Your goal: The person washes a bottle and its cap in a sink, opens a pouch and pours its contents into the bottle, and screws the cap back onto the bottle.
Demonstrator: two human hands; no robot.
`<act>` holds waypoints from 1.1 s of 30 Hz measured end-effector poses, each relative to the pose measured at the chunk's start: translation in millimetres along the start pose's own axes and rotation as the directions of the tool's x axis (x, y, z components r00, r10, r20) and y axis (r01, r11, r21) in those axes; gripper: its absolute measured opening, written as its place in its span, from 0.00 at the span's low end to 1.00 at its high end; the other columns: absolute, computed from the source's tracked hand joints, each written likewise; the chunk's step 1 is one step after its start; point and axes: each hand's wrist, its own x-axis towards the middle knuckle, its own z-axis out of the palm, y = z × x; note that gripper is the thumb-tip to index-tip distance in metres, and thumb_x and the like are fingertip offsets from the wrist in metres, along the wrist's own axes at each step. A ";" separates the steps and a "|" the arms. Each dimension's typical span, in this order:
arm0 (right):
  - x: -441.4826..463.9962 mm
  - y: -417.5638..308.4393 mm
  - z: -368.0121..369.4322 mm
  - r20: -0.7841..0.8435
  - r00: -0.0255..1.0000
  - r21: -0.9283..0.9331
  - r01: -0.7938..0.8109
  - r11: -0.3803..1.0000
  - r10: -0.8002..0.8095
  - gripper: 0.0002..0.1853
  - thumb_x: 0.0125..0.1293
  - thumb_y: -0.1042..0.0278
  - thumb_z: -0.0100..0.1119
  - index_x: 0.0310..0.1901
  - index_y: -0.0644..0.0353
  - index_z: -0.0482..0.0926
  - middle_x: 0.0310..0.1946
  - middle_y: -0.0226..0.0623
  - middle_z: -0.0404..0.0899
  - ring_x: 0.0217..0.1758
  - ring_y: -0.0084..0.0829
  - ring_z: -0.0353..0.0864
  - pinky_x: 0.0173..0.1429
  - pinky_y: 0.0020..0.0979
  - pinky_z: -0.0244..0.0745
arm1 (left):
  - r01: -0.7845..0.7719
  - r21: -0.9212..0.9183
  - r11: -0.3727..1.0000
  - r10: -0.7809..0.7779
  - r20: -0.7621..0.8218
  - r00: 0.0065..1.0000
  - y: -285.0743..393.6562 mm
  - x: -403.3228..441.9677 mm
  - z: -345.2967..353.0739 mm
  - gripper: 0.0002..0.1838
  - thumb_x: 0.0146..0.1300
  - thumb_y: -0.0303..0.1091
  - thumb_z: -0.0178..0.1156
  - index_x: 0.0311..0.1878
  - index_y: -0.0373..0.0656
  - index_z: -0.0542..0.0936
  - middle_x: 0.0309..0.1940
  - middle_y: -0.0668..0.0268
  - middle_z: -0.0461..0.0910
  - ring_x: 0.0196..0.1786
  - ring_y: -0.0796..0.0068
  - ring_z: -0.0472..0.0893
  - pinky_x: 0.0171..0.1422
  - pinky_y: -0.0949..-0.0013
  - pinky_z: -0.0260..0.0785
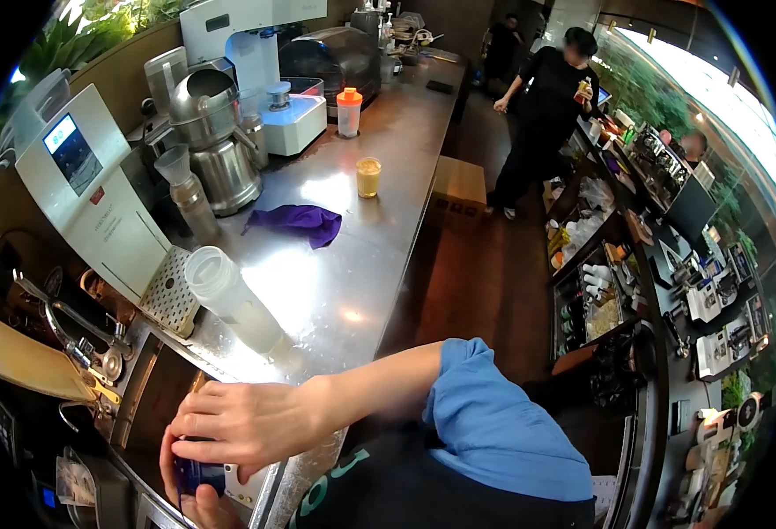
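The right hand arches over a dark blue object, its fingers curled down on it and the thumb out to the side, while the left hand, partly hidden, cups it from below; both hands are part-closed around it. It looks like a small container, though the fingers cover too much to be sure. It sits at the desk's near end, beside the sink.

From it, a tall frosted container stands on the desk at 12 o'clock. Towards 1 o'clock come a crumpled purple cloth and a cup of yellow drink. A white dispenser rises at 11 o'clock, and a cutting board leans at 10. Well off, between 1 and 2 o'clock, stands a person in black.
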 end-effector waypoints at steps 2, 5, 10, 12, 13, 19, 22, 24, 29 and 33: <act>-6.9 0.4 -0.8 -0.005 1.000 0.029 -0.023 0.999 0.023 0.35 0.33 0.59 0.74 0.46 0.66 0.72 0.44 0.44 0.73 0.46 0.41 0.73 0.48 0.37 0.75 | 0.043 -0.089 0.995 -0.036 0.085 0.996 -1.2 1.8 4.9 0.53 0.51 0.66 0.61 0.66 0.29 0.59 0.63 0.52 0.64 0.65 0.61 0.67 0.69 0.61 0.57; -11.2 -2.0 -8.3 0.055 0.994 0.154 -0.099 0.983 0.091 0.33 0.37 0.58 0.75 0.45 0.65 0.72 0.42 0.41 0.73 0.44 0.40 0.73 0.47 0.36 0.74 | 0.128 -0.206 0.970 -0.091 0.182 0.979 -13.0 -2.6 4.5 0.55 0.49 0.68 0.62 0.66 0.30 0.57 0.56 0.55 0.68 0.59 0.64 0.71 0.63 0.63 0.64; -19.9 0.4 -16.6 0.164 0.971 0.453 -0.230 0.861 0.174 0.27 0.45 0.56 0.73 0.44 0.62 0.75 0.39 0.35 0.75 0.44 0.39 0.72 0.45 0.35 0.72 | 0.333 -0.318 0.888 -0.237 0.304 0.923 -9.1 -2.1 7.6 0.56 0.49 0.71 0.58 0.67 0.31 0.56 0.45 0.55 0.73 0.38 0.71 0.78 0.35 0.73 0.72; -22.2 2.2 -11.6 0.177 0.965 0.516 -0.260 0.816 0.195 0.26 0.48 0.55 0.72 0.45 0.61 0.75 0.39 0.35 0.76 0.45 0.39 0.72 0.47 0.36 0.72 | 0.230 -0.292 0.928 -0.187 0.167 0.968 -8.2 -2.9 24.6 0.57 0.49 0.74 0.55 0.67 0.32 0.56 0.38 0.55 0.74 0.31 0.74 0.76 0.20 0.76 0.66; -22.7 2.4 -9.5 0.185 0.961 0.546 -0.274 0.792 0.205 0.25 0.49 0.55 0.71 0.45 0.61 0.75 0.40 0.35 0.76 0.45 0.39 0.72 0.48 0.36 0.71 | 0.241 -0.267 0.933 -0.195 0.188 0.963 -0.8 -3.0 25.2 0.57 0.49 0.75 0.55 0.67 0.32 0.57 0.38 0.55 0.74 0.31 0.74 0.76 0.20 0.77 0.66; -34.3 -0.4 6.0 0.166 0.938 0.642 -0.337 0.689 0.304 0.22 0.55 0.57 0.66 0.48 0.61 0.76 0.46 0.37 0.78 0.50 0.40 0.72 0.56 0.37 0.68 | 0.473 -0.515 0.715 -0.478 0.132 0.868 -43.3 -26.1 0.8 0.50 0.52 0.75 0.53 0.60 0.36 0.63 0.45 0.59 0.72 0.26 0.74 0.75 0.23 0.75 0.64; -47.6 3.2 15.0 0.237 0.884 0.581 -0.462 0.670 0.403 0.21 0.57 0.59 0.64 0.49 0.61 0.76 0.48 0.37 0.78 0.52 0.39 0.72 0.57 0.38 0.67 | 0.526 -0.676 0.516 -0.657 0.082 0.749 -43.3 -21.1 14.8 0.46 0.56 0.76 0.46 0.60 0.40 0.64 0.46 0.62 0.72 0.20 0.70 0.72 0.18 0.73 0.61; -54.1 4.2 12.7 0.237 0.851 0.536 -0.516 0.668 0.468 0.22 0.59 0.59 0.64 0.52 0.62 0.75 0.46 0.37 0.79 0.50 0.39 0.75 0.55 0.37 0.70 | 0.567 -0.445 0.694 -0.428 0.379 0.821 -54.1 -12.0 6.3 0.45 0.58 0.75 0.44 0.61 0.41 0.64 0.47 0.61 0.72 0.20 0.69 0.73 0.18 0.73 0.62; -81.5 -2.4 -9.4 0.275 0.688 0.489 -0.702 0.518 0.672 0.24 0.62 0.62 0.63 0.58 0.63 0.73 0.44 0.39 0.81 0.46 0.31 0.80 0.50 0.30 0.75 | 0.754 -0.532 0.385 -0.703 0.359 0.613 -49.7 -0.1 47.4 0.54 0.53 0.81 0.35 0.66 0.39 0.62 0.51 0.54 0.76 0.49 0.57 0.80 0.36 0.56 0.82; -153.9 -3.2 -17.3 0.363 0.101 0.627 -0.762 -0.162 0.926 0.18 0.68 0.58 0.54 0.51 0.64 0.76 0.39 0.31 0.81 0.38 0.23 0.79 0.43 0.26 0.76 | 0.845 -0.173 0.507 -0.525 0.715 0.462 -63.2 -6.5 46.5 0.57 0.51 0.81 0.38 0.71 0.40 0.54 0.54 0.36 0.72 0.50 0.47 0.80 0.57 0.51 0.71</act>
